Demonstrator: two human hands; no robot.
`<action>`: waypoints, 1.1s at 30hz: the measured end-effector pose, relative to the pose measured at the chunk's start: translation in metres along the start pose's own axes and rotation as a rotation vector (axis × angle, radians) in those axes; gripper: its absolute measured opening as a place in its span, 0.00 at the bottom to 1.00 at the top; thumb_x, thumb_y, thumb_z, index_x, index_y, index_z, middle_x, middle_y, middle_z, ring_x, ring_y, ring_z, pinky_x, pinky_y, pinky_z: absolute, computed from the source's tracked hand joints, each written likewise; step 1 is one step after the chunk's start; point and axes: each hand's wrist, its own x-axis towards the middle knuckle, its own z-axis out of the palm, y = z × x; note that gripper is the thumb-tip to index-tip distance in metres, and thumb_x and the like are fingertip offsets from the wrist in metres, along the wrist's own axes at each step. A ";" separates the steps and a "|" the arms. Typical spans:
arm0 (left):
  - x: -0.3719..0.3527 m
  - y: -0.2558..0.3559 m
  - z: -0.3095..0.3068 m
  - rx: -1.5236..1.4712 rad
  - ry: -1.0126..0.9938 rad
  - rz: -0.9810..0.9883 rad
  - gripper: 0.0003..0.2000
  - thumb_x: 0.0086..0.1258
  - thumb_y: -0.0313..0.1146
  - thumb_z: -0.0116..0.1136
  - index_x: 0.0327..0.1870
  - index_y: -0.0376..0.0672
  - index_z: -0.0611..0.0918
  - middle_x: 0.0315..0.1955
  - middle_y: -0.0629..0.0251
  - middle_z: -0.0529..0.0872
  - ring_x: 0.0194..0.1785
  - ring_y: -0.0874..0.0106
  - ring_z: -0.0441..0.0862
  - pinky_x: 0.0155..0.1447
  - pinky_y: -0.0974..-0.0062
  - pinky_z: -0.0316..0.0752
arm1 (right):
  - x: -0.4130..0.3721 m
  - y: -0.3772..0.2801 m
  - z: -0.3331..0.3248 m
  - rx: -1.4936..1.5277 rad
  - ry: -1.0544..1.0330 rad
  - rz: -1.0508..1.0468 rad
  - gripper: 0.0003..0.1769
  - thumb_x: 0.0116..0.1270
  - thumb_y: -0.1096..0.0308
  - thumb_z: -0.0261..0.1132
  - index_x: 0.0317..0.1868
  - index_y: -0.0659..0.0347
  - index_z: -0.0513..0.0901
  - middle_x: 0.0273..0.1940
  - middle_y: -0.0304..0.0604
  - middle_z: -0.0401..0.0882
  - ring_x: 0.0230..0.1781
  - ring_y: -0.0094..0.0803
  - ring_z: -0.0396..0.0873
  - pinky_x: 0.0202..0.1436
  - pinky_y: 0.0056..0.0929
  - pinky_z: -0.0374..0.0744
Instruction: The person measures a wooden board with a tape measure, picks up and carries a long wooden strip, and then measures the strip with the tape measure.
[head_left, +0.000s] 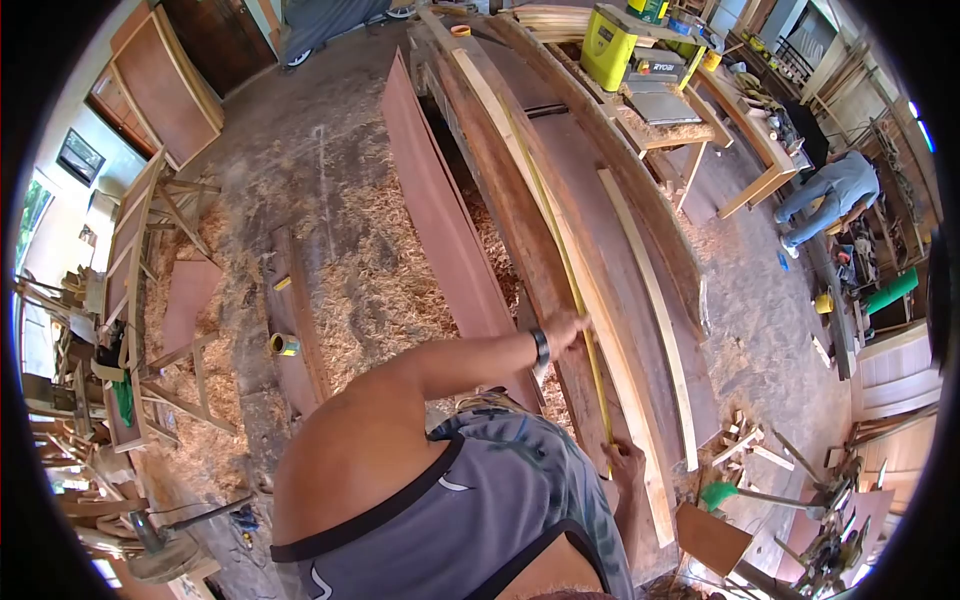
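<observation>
A yellow measuring tape (570,270) lies stretched along a long pale plank (540,190) that rests on reddish boards (520,240). My left hand (566,330), with a dark watch on its wrist, presses on the tape about midway along the plank. My right hand (628,465) holds the tape down at the near end of the plank. Whether a pencil is in either hand cannot be made out.
A thin pale strip (650,300) lies to the right on the boards. A wide brown panel (440,220) stands on edge to the left. Sawdust covers the floor (370,270). A green power tool (612,45) sits on a bench; another person (830,190) bends over at far right.
</observation>
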 end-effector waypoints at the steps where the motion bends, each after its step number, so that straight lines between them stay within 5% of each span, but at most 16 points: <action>1: 0.016 0.015 -0.013 -0.019 0.003 0.004 0.12 0.76 0.47 0.53 0.38 0.50 0.81 0.33 0.70 0.88 0.29 0.80 0.78 0.28 0.78 0.73 | -0.011 0.009 -0.010 -0.014 -0.004 0.020 0.14 0.60 0.67 0.73 0.42 0.68 0.86 0.24 0.37 0.82 0.23 0.16 0.74 0.25 0.20 0.69; 6: 0.038 0.148 -0.070 -0.001 0.289 0.081 0.14 0.77 0.44 0.50 0.31 0.51 0.82 0.30 0.71 0.86 0.24 0.81 0.72 0.29 0.78 0.77 | -0.072 0.076 -0.054 0.175 -0.041 0.101 0.16 0.53 0.72 0.76 0.42 0.68 0.85 0.29 0.38 0.83 0.28 0.22 0.78 0.31 0.22 0.75; 11: 0.086 0.222 -0.142 -0.121 0.251 0.204 0.10 0.78 0.40 0.51 0.38 0.46 0.79 0.28 0.69 0.85 0.27 0.76 0.77 0.35 0.74 0.77 | -0.098 0.084 -0.071 0.204 -0.045 0.160 0.15 0.51 0.73 0.75 0.40 0.67 0.86 0.29 0.39 0.83 0.27 0.23 0.77 0.32 0.22 0.74; 15: 0.079 0.228 -0.134 -0.187 0.232 0.232 0.07 0.78 0.37 0.52 0.42 0.46 0.80 0.32 0.68 0.85 0.33 0.74 0.81 0.41 0.70 0.77 | -0.066 0.062 -0.047 0.133 0.034 0.021 0.13 0.50 0.70 0.75 0.34 0.68 0.86 0.27 0.42 0.83 0.26 0.24 0.77 0.31 0.24 0.74; 21: 0.076 0.200 -0.123 -0.267 0.200 0.247 0.07 0.78 0.35 0.51 0.46 0.44 0.78 0.33 0.67 0.85 0.37 0.73 0.83 0.45 0.68 0.76 | -0.009 0.011 -0.009 0.090 0.011 -0.041 0.14 0.57 0.69 0.72 0.41 0.70 0.86 0.26 0.36 0.81 0.23 0.19 0.74 0.26 0.21 0.69; 23: 0.080 0.190 -0.124 -0.286 0.167 0.200 0.06 0.78 0.35 0.50 0.47 0.45 0.77 0.34 0.68 0.85 0.38 0.73 0.83 0.47 0.69 0.76 | 0.003 0.000 -0.001 0.152 -0.002 0.036 0.17 0.57 0.67 0.75 0.42 0.70 0.86 0.28 0.44 0.86 0.27 0.24 0.81 0.31 0.22 0.76; 29: 0.070 0.168 -0.117 -0.207 0.153 0.133 0.06 0.78 0.38 0.51 0.43 0.49 0.78 0.35 0.71 0.86 0.37 0.74 0.82 0.45 0.70 0.76 | 0.006 -0.020 -0.005 0.145 -0.041 0.008 0.12 0.60 0.70 0.71 0.42 0.70 0.86 0.27 0.38 0.82 0.25 0.19 0.76 0.27 0.20 0.71; 33: 0.069 0.144 -0.112 -0.092 0.146 0.121 0.10 0.74 0.36 0.55 0.49 0.42 0.79 0.38 0.63 0.86 0.30 0.76 0.81 0.38 0.70 0.81 | 0.002 0.004 -0.011 0.180 -0.039 0.050 0.12 0.61 0.71 0.69 0.42 0.71 0.86 0.28 0.39 0.83 0.26 0.20 0.77 0.29 0.20 0.72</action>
